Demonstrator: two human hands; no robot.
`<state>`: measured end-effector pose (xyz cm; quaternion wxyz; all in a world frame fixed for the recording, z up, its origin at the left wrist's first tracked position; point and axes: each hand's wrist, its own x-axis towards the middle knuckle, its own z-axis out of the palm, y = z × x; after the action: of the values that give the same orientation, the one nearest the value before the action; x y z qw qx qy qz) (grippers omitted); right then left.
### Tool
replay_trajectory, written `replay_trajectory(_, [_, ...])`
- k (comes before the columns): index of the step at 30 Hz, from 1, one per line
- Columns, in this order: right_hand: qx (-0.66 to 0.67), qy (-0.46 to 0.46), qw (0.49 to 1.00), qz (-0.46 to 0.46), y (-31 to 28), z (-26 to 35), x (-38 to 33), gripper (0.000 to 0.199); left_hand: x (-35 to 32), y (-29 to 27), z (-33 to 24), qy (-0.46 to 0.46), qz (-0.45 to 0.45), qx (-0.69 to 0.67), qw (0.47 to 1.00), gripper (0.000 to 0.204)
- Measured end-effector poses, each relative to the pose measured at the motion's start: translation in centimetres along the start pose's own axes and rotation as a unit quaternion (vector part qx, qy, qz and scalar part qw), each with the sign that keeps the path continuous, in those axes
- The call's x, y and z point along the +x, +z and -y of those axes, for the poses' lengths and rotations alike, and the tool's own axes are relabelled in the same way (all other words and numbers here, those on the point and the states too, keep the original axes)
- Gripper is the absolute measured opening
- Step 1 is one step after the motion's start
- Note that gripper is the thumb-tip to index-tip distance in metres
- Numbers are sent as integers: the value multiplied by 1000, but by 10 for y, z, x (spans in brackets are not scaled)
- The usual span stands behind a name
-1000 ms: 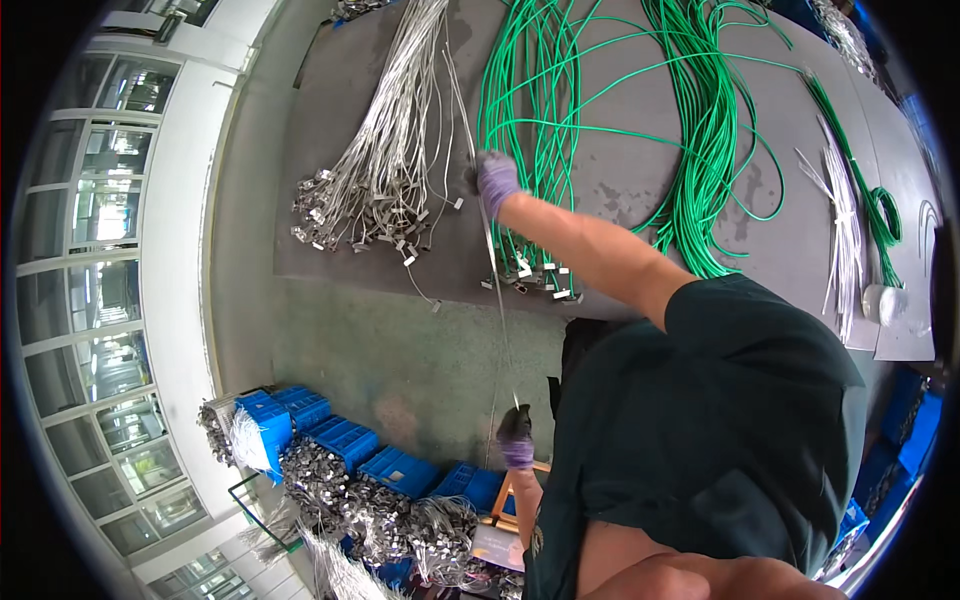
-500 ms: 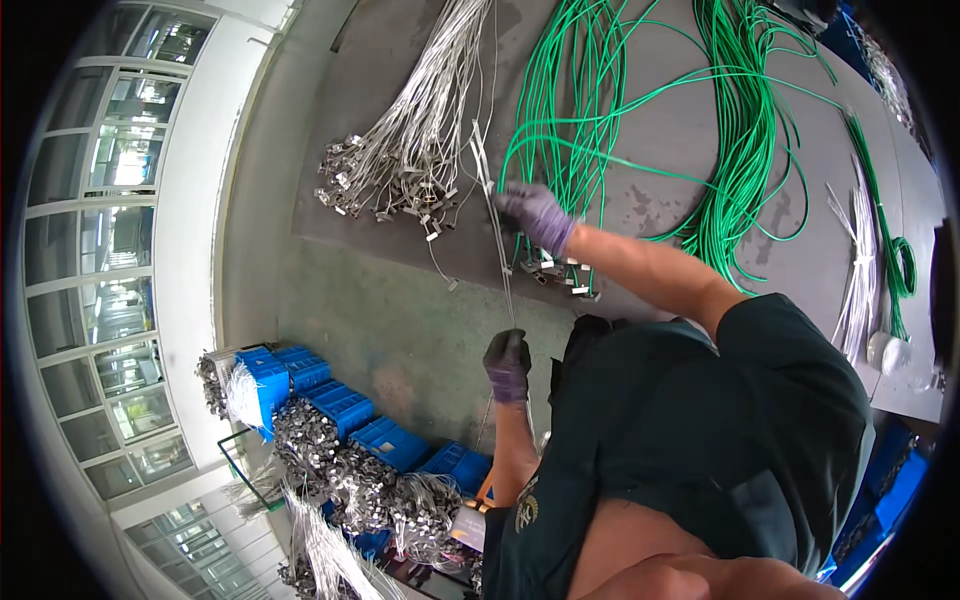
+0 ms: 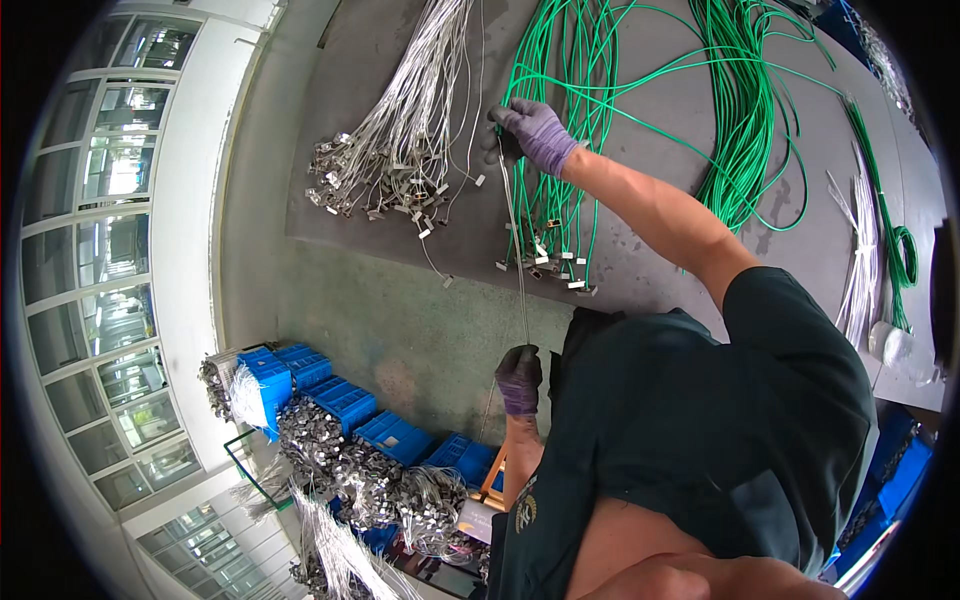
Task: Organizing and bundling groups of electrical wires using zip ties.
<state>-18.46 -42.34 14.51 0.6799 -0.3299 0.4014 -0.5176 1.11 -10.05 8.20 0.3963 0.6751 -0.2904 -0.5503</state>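
Note:
My right hand (image 3: 537, 133), in a purple glove, reaches out over the dark grey table (image 3: 650, 250) and pinches the upper part of a thin silver wire (image 3: 515, 250). It sits between a bundle of silver wires with metal end tags (image 3: 400, 150) and a bundle of green wires (image 3: 560, 200). My left hand (image 3: 519, 377), also in a purple glove, is below the table's edge, closed on the lower end of the same wire. The wire runs taut and straight between both hands.
More green wire loops (image 3: 745, 120) and a white wire bundle (image 3: 860, 270) lie farther right on the table. Blue crates (image 3: 330, 385) with heaps of tagged silver wires (image 3: 340, 455) stand on the green floor (image 3: 400, 320) at the lower left. Large windows (image 3: 90, 270) line the left wall.
My right hand has slid farther up over the table along the silver wire. My left hand has risen toward the table's edge with the wire's lower end, pulling it straight.

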Motion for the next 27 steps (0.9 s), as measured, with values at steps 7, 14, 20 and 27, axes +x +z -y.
replay_trajectory(7, [-6,20,1000,9,6,-2,-8,24,-4,-5,5,-2,-5,-1,1000,21])
replay_trajectory(14, [-78,24,995,52,15,9,-24,26,-7,-13,12,-4,-11,-12,1000,25])
replay_trajectory(20, [-74,34,988,135,15,7,-30,27,-9,-17,14,-4,-13,-32,999,28])
replay_trajectory(27, [-79,40,979,185,16,-5,-41,25,-7,-14,12,-4,-14,-61,998,28])
